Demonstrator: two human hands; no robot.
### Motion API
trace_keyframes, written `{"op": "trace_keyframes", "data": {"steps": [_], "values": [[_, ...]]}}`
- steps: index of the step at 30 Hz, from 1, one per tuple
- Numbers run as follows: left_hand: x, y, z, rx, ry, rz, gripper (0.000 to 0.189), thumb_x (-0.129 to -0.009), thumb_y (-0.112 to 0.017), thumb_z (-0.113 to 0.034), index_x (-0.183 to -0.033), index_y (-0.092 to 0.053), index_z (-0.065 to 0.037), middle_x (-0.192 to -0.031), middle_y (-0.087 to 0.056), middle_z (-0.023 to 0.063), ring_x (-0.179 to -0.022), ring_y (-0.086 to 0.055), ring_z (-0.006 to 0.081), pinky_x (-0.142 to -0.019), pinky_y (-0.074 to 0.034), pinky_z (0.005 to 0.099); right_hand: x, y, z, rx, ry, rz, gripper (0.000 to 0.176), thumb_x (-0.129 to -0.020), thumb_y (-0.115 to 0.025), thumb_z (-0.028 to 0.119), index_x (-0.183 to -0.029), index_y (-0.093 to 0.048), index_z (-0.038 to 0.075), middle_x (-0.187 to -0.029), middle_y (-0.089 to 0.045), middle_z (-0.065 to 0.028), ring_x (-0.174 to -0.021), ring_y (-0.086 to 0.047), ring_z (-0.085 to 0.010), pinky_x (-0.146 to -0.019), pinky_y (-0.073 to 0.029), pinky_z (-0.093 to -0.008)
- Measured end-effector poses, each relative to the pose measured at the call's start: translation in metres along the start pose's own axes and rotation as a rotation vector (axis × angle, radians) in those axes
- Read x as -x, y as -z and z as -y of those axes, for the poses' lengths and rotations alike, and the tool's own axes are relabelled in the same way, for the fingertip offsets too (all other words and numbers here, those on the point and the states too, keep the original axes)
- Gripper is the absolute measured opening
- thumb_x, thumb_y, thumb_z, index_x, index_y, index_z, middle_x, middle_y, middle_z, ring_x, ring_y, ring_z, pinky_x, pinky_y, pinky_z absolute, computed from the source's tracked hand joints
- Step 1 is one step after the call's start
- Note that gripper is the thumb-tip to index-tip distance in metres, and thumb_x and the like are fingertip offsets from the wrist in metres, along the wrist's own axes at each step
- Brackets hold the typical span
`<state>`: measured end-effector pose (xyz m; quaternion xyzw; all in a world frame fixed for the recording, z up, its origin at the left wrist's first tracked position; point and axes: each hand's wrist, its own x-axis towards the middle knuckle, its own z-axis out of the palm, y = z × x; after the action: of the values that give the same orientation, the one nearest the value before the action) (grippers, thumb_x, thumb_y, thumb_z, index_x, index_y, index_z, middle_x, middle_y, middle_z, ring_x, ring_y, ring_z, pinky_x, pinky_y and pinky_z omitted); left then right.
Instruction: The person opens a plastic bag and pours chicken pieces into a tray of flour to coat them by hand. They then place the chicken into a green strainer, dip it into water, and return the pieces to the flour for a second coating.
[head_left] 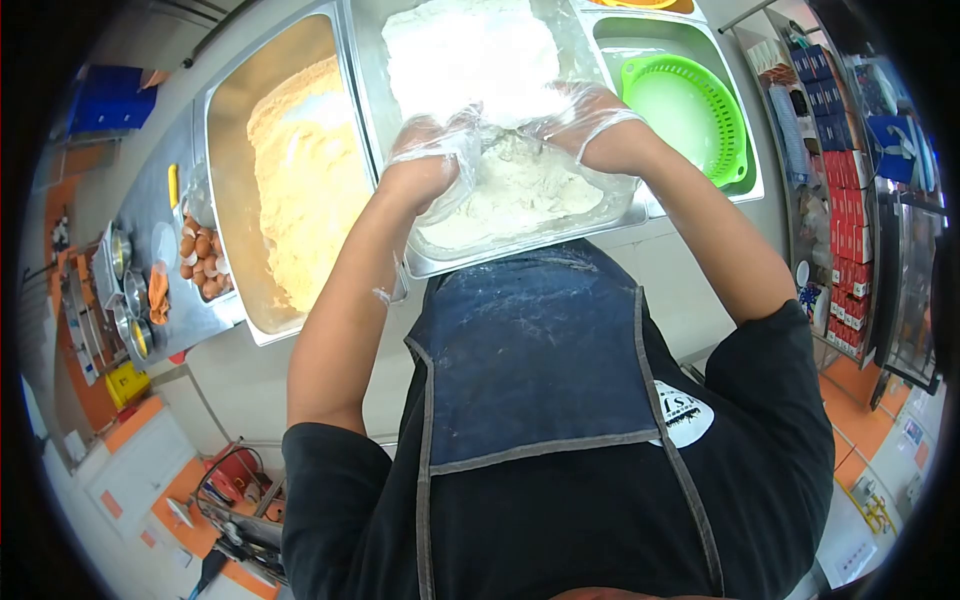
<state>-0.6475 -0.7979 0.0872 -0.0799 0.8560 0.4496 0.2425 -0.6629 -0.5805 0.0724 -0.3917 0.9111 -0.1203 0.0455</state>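
Note:
A metal tray (520, 246) in front of me holds white powder that looks like flour (510, 195), smooth and overexposed at the far side and lumpier near me. My left hand (438, 150), in a loose clear plastic glove, reaches into its left side. On the right, my right hand (592, 125), gloved the same way, is in the powder too. The hands are a short distance apart. Glare, crinkled plastic and powder hide the fingers of both, so whether anything is held does not show.
To the left stands a deep metal pan (232, 190) of yellowish crumbs (310, 190). A green basket (735, 130) sits in another metal pan at right. Farther left are eggshells (203, 262), an orange cloth (158, 293) and metal bowls (122, 253). Stacked red boxes (846, 230) fill a shelf at right.

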Motion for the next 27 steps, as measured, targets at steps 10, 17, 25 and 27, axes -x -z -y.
{"op": "trace_keyframes", "data": {"steps": [10,17,25,27], "values": [[-0.025,-0.006,0.025,-0.043,-0.143,0.122,0.042,-0.085,-0.056,-0.035,-0.106,-0.058,0.002,-0.097,-0.061,0.0103,-0.086,-0.055,0.0151,-0.072,-0.045,0.029,-0.007,0.031,0.024,-0.458,-0.576,0.22,0.038,-0.088,-0.044,0.032,-0.118,-0.054,0.011,-0.117,-0.053,-0.0164,-0.107,-0.048,-0.0303,-0.094,-0.036,-0.0322],[-0.096,-0.105,0.086,0.791,0.262,0.091,0.038,-0.086,-0.052,-0.03,-0.111,-0.055,-0.002,-0.105,-0.057,0.0131,-0.097,-0.051,0.0199,-0.084,-0.041,0.0316,-0.039,-0.15,-0.033,-0.944,-0.555,0.166,0.043,-0.086,-0.046,0.027,-0.119,-0.051,0.0,-0.118,-0.053,-0.0158,-0.108,-0.047,-0.0239,-0.092,-0.036,-0.0331],[-0.063,-0.079,0.066,1.031,0.119,0.192,0.048,-0.087,-0.052,-0.039,-0.109,-0.054,0.003,-0.101,-0.06,0.0129,-0.091,-0.056,0.0204,-0.082,-0.043,0.0319,-0.023,-0.055,0.01,-1.352,-0.729,0.005,0.038,-0.087,-0.05,0.027,-0.114,-0.054,-0.001,-0.114,-0.055,-0.0151,-0.104,-0.05,-0.0225,-0.089,-0.038,-0.0291],[-0.042,-0.063,0.048,0.727,0.024,0.124,0.046,-0.087,-0.054,-0.036,-0.108,-0.056,0.005,-0.093,-0.062,0.0102,-0.081,-0.057,0.0172,-0.07,-0.046,0.0287,-0.022,-0.02,0.02,-1.033,-0.693,0.086,0.035,-0.087,-0.048,0.024,-0.113,-0.055,0.001,-0.115,-0.055,-0.0155,-0.106,-0.05,-0.0248,-0.091,-0.038,-0.0298]]}}
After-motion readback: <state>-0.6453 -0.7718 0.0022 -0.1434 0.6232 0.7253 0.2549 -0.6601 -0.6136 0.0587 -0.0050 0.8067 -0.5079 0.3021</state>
